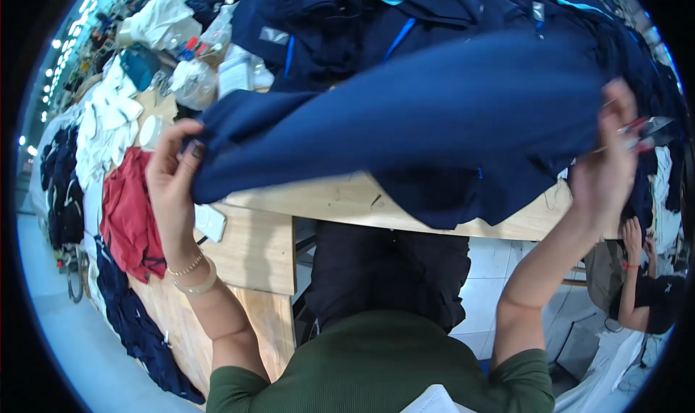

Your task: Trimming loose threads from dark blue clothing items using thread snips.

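Observation:
A navy blue garment [405, 123] is stretched in the air between my two hands, above the front of the wooden table. It is blurred by motion, and its kind is not clear. At its left end my left hand [174, 170] is closed on the cloth, thumb toward me. My right hand [604, 170] is closed at the other end, smeared by motion. Beside the right hand's fingers sticks out a small red-handled tool with a pointed metal blade [657, 129], which looks like thread snips. The garment's lower part hangs down near the table's front edge.
Dark navy garments with bright blue trim [434, 11] are heaped across the back. To the left lie a red cloth [134, 210], white garments [105, 127] and plastic bags [194, 83]. A white phone-like object [210, 222] rests on the wooden tabletop [253, 254]. Another person [648, 290] is at the right.

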Action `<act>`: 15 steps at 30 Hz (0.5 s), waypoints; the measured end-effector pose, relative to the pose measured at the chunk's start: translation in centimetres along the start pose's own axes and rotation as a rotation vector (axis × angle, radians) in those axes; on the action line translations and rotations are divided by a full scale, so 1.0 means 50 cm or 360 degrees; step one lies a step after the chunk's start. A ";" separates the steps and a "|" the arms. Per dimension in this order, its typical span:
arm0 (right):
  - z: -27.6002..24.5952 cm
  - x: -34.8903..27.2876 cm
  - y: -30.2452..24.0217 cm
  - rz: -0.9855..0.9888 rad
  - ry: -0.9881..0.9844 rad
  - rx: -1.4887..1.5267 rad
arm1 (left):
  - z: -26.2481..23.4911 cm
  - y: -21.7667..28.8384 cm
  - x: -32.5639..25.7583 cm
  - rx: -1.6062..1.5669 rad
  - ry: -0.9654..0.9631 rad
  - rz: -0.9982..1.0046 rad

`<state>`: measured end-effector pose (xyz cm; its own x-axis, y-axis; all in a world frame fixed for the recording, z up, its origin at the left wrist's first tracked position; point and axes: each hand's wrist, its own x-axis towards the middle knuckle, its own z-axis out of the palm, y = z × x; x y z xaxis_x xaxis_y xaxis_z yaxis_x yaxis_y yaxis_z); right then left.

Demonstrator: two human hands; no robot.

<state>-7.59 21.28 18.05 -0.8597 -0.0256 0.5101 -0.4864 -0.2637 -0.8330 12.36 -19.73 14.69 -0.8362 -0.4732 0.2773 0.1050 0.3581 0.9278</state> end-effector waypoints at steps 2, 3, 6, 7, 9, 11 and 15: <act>-0.035 -0.078 0.115 0.0203 -0.0083 -0.0316 | 0.000 -0.106 -0.012 0.0276 -0.0064 -0.0068; -0.061 -0.106 0.169 0.0414 0.0049 -0.0366 | 0.023 -0.156 -0.007 0.0551 -0.0064 -0.0112; -0.063 -0.179 0.252 0.0835 0.0108 -0.0032 | 0.030 -0.280 -0.027 0.1173 -0.0170 -0.0485; -0.057 -0.197 0.249 0.0853 0.0140 -0.0004 | 0.070 -0.277 -0.034 0.1439 -0.0195 -0.0572; -0.036 -0.210 0.221 0.0857 0.0144 0.0061 | 0.124 -0.271 -0.044 0.1744 0.0233 0.0354; -0.030 -0.215 0.209 0.0809 0.0153 0.0017 | 0.240 -0.164 -0.037 0.0804 0.0081 0.0094; -0.004 -0.218 0.172 0.0864 0.0122 0.0030 | 0.410 -0.018 -0.090 0.0234 -0.0521 0.0472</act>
<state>-2.41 19.50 5.28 -0.9956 -0.0929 -0.0098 0.0328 -0.2491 -0.9679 4.99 -1.40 7.49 -0.9099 -0.0625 0.4101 0.3077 0.5612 0.7683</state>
